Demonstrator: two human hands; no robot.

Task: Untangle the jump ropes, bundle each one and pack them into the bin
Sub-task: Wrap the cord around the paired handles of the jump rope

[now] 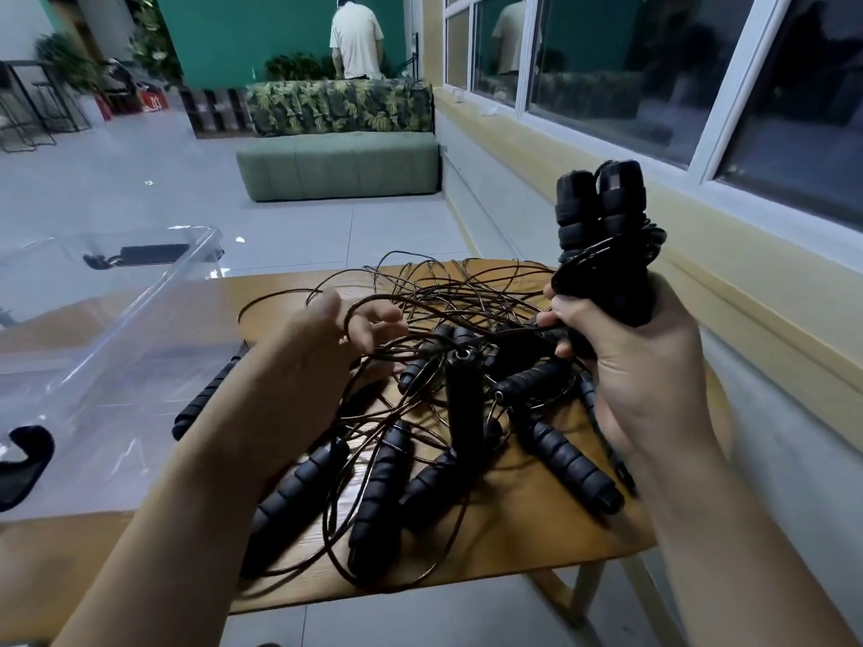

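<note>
Looking down from the head view: a light wooden table (523, 530) stands on a pale tiled floor (140, 193), just beside a wall with a row of white-framed windows (700, 86) on the right. Farther back are a green bench (338, 165) with a leaf-print backrest, some plants, a green wall, and a person (357, 37) standing turned away. A clear plastic bin (116, 347) sits on the left part of the table, touching the left forearm's side of the work area; what lies inside it cannot be made out. The tangle of jump ropes (443, 366) fills the middle of the table, between the two hands. Right hand (626, 366): fingers wrapped tight round a pair of handles (602, 212), held upright above the tangle's right edge, with thin cord wound round them. Left hand (327, 347): fingers curled, a loop of cord (359, 315) hooked over them, raised just above the tangle's left side. Count: two handles in the right hand; at least eight black foam handles on the table, one (462, 403) standing nearly upright, one (205, 399) partly under the left forearm. Rope count not determinable; the cords overlap too much.
</note>
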